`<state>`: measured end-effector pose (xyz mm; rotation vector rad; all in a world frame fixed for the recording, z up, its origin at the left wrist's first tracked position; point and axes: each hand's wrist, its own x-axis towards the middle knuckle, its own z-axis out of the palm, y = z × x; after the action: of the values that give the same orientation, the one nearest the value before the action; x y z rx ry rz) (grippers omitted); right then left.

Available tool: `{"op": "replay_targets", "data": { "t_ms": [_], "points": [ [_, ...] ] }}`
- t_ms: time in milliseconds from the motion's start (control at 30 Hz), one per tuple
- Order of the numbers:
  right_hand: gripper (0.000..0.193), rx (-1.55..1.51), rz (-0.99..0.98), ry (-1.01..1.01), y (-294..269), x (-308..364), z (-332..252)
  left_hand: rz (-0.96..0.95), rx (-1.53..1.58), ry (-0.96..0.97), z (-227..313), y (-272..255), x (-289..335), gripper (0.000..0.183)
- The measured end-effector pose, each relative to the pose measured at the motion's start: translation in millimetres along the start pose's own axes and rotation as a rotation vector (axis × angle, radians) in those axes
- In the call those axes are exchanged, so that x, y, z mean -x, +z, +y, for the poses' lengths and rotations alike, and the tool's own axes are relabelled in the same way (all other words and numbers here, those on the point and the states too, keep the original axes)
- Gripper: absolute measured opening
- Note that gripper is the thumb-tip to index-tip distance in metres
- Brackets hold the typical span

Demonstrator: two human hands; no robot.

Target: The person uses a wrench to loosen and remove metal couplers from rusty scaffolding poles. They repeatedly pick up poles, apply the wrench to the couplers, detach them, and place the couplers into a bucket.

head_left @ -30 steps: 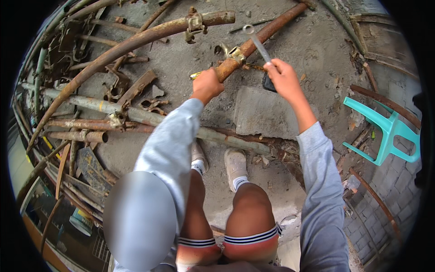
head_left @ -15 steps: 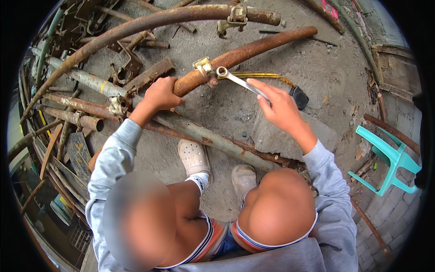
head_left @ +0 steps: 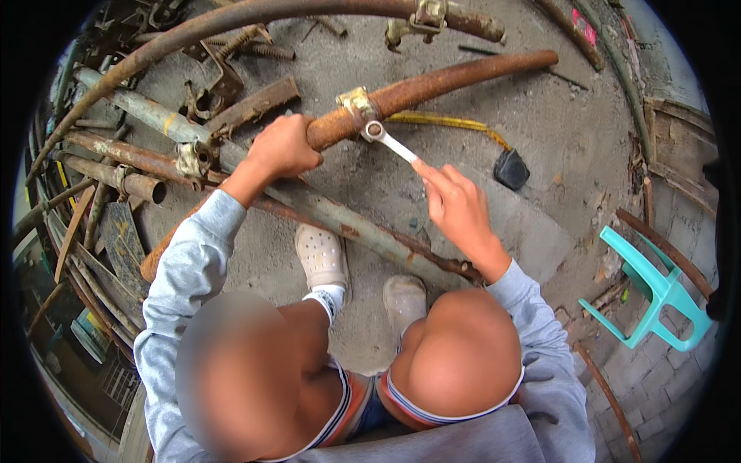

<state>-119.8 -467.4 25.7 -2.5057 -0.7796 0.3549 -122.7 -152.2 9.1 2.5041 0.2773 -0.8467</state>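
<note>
My left hand [head_left: 284,148] is closed around the near end of a rusty pipe [head_left: 463,76], which slants up to the right. Just beyond that grip, a pale metal pipe clamp [head_left: 356,105] encircles the pipe. In the fingers of my right hand [head_left: 458,204] is a silver wrench [head_left: 398,147], held by its tail. The wrench's ring end sits at the clamp's bolt, on the side nearer me; it appears to be around the nut. Behind the wrench, a yellow tape [head_left: 444,119] stretches out from a black tape measure [head_left: 510,168] on the ground.
A long curved pipe [head_left: 231,19] with another clamp [head_left: 427,18] arches across the far side. Before my feet lies a grey pipe [head_left: 343,221]. More rusty pipes [head_left: 143,158] and scrap pile up at left. A turquoise plastic stool [head_left: 660,297] lies tipped at right.
The wrench's ring end has shifted from beside the pipe onto the clamp's bolt. My right hand has come lower and slid back along the handle. My left hand still grips the pipe.
</note>
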Motion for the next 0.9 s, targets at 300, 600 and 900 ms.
{"op": "replay_targets", "data": {
  "t_ms": [300,600,900],
  "points": [
    [0.049,0.496,-0.095,-0.547,-46,-95,62,0.041,0.155,-0.096,5,5,-1,0.051],
    [0.022,0.220,-0.133,-0.289,-40,-20,51,-0.065,0.172,0.035,11,29,25,0.049],
    [0.023,0.064,-0.072,0.016,-28,51,17,0.107,-0.198,0.119,35,55,41,0.044]
  ]
}}
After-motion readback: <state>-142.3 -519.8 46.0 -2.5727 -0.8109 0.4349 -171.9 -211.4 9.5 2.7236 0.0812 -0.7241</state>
